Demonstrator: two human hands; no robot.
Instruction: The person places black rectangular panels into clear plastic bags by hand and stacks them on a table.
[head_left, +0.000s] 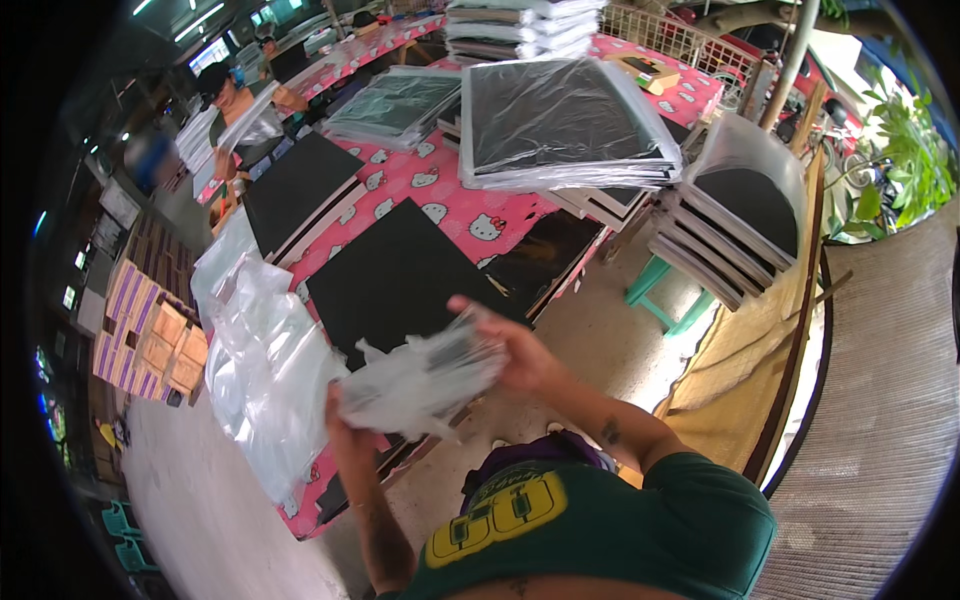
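Between my two hands stretches a crumpled clear plastic bag (420, 378), blurred a little by motion. My left hand (350, 422) grips its left end, and my right hand (505, 345) pinches the right end with the fingers bent. Just beyond the bag lies a flat black square panel (400, 270) on the pink table. To the left of my left hand, a heap of clear plastic bags (265, 350) droops over the table's edge.
A stack of plastic-wrapped black panels (570, 120) stands on the pink patterned table (487, 228). More wrapped panels (735, 215) are piled on a green stool (665, 300) at the right. At the far left, a person (235, 105) handles plastic near other black panels (300, 190).
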